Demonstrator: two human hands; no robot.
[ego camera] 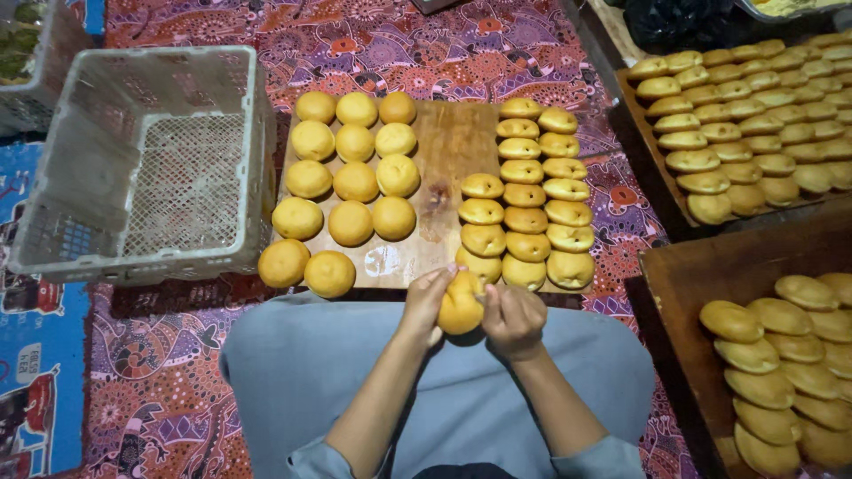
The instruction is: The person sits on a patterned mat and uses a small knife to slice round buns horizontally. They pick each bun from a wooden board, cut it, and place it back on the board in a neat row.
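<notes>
Both hands work one golden bun (461,306), held over the lap at 6 o'clock, just below the near edge of the wooden board (448,142). Left hand (428,302) cups the bun's left side, fingers curled on it; right hand (512,319) is closed against its right side, thumb and fingertips pinching at the seam. Whether the right hand also holds a small tool, cannot tell.

Bun looks light, soft, easily dented, with a smooth, slightly glossy crust; probably splits or squashes under a hard squeeze. Best held around the rim with spread fingers, not pressed on the dome.

On the board: round buns (355,168) in rows at 11 o'clock, folded buns (528,191) overlapping in columns at 12 to 1 o'clock. Empty grey plastic crate (146,160) at 10 o'clock. Wooden trays of folded buns at 2 o'clock (754,124) and 4 o'clock (785,372). Patterned red cloth (373,44) covers the floor; blue printed sheet (40,372) at 8 o'clock. No readable labels noted.
</notes>
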